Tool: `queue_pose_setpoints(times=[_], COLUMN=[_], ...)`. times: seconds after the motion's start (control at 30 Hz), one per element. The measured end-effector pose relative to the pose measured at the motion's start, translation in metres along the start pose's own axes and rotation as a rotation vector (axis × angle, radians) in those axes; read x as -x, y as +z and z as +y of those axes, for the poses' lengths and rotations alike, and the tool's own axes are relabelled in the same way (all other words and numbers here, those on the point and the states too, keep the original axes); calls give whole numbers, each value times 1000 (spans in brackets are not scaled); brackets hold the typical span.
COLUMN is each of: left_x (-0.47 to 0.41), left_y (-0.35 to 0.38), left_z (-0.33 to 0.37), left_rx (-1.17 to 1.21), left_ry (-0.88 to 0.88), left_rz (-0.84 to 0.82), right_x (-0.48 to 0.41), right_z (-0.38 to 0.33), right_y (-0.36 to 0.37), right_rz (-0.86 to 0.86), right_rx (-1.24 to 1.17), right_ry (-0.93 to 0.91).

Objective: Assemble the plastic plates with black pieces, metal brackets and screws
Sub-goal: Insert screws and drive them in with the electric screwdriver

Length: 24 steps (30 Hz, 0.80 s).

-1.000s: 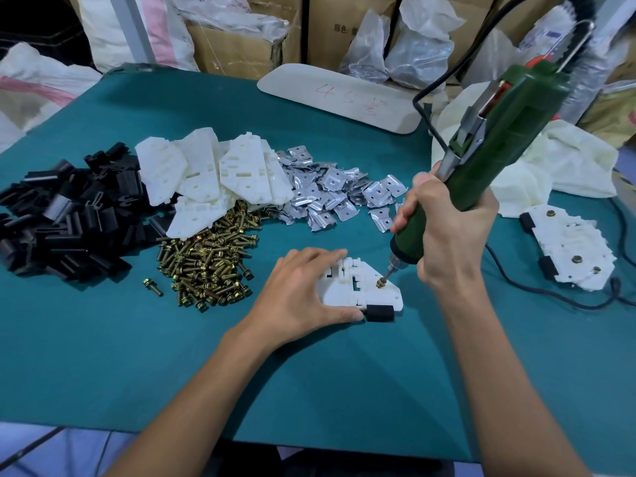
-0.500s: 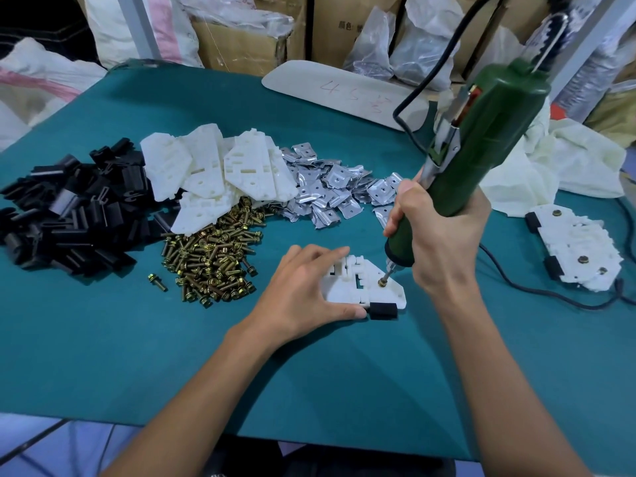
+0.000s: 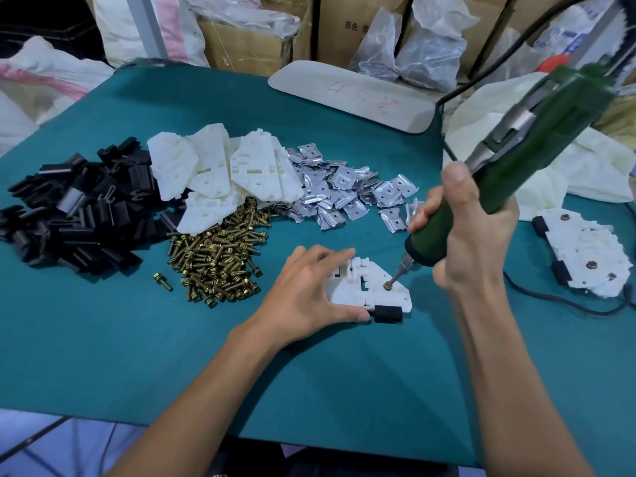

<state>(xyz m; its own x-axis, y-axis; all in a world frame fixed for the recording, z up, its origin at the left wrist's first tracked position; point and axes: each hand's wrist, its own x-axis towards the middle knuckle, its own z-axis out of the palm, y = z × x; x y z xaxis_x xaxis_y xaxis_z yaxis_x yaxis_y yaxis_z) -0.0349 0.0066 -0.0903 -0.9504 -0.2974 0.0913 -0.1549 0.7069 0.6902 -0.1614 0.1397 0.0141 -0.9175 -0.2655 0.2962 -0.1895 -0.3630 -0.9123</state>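
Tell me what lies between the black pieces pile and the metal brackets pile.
In the head view, the white plastic plates and, nearer the person, the brass screws lie between the black pieces and metal brackets.

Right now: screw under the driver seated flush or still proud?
Seated, apparently: the screw head sits against the white plate, no shank visible, driver bit on it. Fully tight: cannot tell.

My single head view looks forward and down, close over the table [image 3: 144,356], beyond my fingertips.
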Motion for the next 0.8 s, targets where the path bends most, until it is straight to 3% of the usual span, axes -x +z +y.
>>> queue_pose_setpoints(times=[0.8], left_x=[0], left_y=[0], left_z=[3], left_rx=[-26], left_ry=[-3], left_rz=[13], right_x=[2], right_z=[7], right_y=[2], right_rz=[-59], right_rx=[112], right_ry=[-40])
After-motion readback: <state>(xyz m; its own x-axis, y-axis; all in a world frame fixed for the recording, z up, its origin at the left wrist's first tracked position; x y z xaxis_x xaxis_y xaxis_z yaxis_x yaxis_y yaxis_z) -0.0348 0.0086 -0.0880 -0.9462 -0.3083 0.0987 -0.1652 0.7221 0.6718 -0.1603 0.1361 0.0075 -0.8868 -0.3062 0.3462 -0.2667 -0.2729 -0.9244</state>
